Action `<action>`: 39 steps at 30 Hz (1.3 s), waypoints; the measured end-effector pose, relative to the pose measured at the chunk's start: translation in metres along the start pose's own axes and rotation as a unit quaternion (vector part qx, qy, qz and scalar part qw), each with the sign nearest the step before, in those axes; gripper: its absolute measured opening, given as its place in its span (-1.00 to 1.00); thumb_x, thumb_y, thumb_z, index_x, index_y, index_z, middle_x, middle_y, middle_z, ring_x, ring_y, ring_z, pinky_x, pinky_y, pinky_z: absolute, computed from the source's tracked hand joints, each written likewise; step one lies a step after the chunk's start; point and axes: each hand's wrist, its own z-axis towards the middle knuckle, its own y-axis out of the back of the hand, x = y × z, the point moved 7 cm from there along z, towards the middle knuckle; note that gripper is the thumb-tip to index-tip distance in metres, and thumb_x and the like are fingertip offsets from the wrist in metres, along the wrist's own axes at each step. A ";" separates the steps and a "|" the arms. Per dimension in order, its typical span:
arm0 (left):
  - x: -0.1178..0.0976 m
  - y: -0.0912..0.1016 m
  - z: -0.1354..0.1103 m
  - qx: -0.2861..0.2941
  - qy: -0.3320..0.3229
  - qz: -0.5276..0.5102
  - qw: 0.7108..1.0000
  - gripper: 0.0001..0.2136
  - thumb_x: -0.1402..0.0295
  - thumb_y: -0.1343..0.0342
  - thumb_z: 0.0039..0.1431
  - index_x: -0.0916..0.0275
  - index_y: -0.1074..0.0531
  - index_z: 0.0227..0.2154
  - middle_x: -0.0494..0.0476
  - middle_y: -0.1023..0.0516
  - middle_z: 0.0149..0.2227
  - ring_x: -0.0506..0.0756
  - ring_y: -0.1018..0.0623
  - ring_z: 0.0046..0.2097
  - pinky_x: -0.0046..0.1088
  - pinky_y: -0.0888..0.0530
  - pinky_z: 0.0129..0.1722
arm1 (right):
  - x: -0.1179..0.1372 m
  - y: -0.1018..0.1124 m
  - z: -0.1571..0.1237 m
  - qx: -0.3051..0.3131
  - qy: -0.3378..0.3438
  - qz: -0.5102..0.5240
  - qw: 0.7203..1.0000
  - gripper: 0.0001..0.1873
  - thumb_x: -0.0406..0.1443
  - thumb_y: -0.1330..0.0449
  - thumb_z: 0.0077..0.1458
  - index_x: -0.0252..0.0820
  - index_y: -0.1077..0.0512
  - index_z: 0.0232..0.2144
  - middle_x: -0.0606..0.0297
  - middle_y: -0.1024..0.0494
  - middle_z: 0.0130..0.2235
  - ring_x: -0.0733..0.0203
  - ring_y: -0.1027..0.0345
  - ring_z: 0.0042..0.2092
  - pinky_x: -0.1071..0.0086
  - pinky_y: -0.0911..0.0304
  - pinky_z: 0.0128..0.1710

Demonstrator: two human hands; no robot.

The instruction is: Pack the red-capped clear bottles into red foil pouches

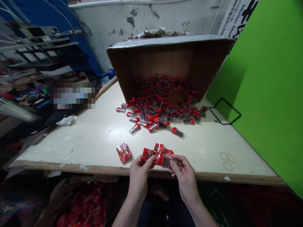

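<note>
While the left hand (139,176) and right hand (186,178) pinch a red packet (158,157), their narrow grip sits over the table edge (71,167).

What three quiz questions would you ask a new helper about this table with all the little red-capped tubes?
1. What has spilled out of the tipped cardboard box?
2. True or false: the loose red packet on the table is held by the left hand.
3. What is the right hand pinching? A) red packets B) scissors C) a phone

Key:
1. Red-capped clear tubes
2. False, it lies on the table apart from the hands
3. A
</note>
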 end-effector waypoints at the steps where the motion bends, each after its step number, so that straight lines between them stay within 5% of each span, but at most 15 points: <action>1: 0.000 0.000 0.000 -0.001 -0.002 0.005 1.000 -0.77 0.29 -0.31 -0.18 0.31 -0.54 -0.44 0.09 -0.57 -0.47 -0.01 -0.47 -0.44 -0.53 -0.38 -0.40 | -0.001 0.001 0.000 -0.002 0.001 0.000 1.000 -0.74 -0.14 -0.23 0.03 -0.13 -0.39 -0.24 0.26 -0.52 -0.30 0.26 -0.33 -0.42 0.49 -0.21 -0.54; 7: -0.003 0.003 0.000 0.006 0.003 0.027 1.000 -0.77 0.29 -0.31 -0.16 0.34 -0.53 -0.44 0.08 -0.56 -0.48 -0.01 -0.47 -0.44 -0.54 -0.38 -0.40 | 0.008 -0.003 0.003 0.047 0.027 -0.036 0.998 -0.77 -0.17 -0.22 0.05 -0.13 -0.40 -0.24 0.29 -0.48 -0.38 0.25 -0.29 -0.41 0.47 -0.21 -0.49; 13: 0.008 -0.009 -0.008 0.020 0.085 -0.114 0.990 -0.75 0.30 -0.32 -0.16 0.31 -0.49 -0.39 0.11 -0.57 -0.39 0.02 -0.52 -0.38 -0.48 -0.44 -0.37 | 0.008 -0.009 0.001 0.064 0.026 -0.031 0.997 -0.79 -0.19 -0.21 0.06 -0.11 -0.40 -0.23 0.31 -0.47 -0.35 0.26 -0.29 -0.39 0.48 -0.23 -0.49; 20: 0.014 -0.018 -0.013 0.069 0.140 -0.142 0.977 -0.78 0.35 -0.32 -0.14 0.38 -0.52 -0.42 0.20 -0.59 -0.41 0.05 -0.54 -0.34 -0.45 -0.46 -0.30 | 0.010 -0.011 -0.003 0.058 0.055 -0.050 0.996 -0.83 -0.24 -0.21 0.07 -0.11 -0.40 -0.24 0.32 -0.48 -0.37 0.25 -0.32 -0.40 0.46 -0.27 -0.48; 28: 0.014 -0.013 -0.012 0.040 0.159 -0.149 0.975 -0.81 0.39 -0.32 -0.15 0.37 -0.51 -0.44 0.16 -0.60 -0.44 0.03 -0.54 -0.39 -0.44 -0.46 -0.29 | 0.027 -0.012 -0.004 0.054 0.183 -0.178 0.965 -0.85 -0.29 -0.20 0.06 -0.09 -0.46 -0.25 0.27 -0.48 -0.29 0.20 -0.38 -0.30 0.37 -0.30 -0.30; 35: 0.019 -0.016 -0.014 0.065 0.170 -0.164 0.969 -0.80 0.42 -0.30 -0.10 0.38 -0.52 -0.36 0.20 -0.61 -0.34 0.03 -0.54 -0.34 -0.42 -0.47 -0.25 | -0.004 -0.015 -0.005 0.034 0.009 -0.001 0.999 -0.79 -0.20 -0.23 0.04 -0.13 -0.39 -0.25 0.34 -0.48 -0.43 0.32 -0.31 -0.49 0.51 -0.26 -0.55; 39: 0.023 -0.016 -0.017 0.069 0.185 -0.167 0.966 -0.83 0.40 -0.26 -0.03 0.37 -0.51 -0.34 0.18 -0.61 -0.34 0.01 -0.53 -0.35 -0.44 -0.47 -0.25 | -0.013 -0.016 -0.010 0.012 -0.009 0.016 1.000 -0.78 -0.19 -0.23 0.05 -0.13 -0.37 -0.24 0.32 -0.51 -0.39 0.35 -0.31 -0.49 0.53 -0.25 -0.57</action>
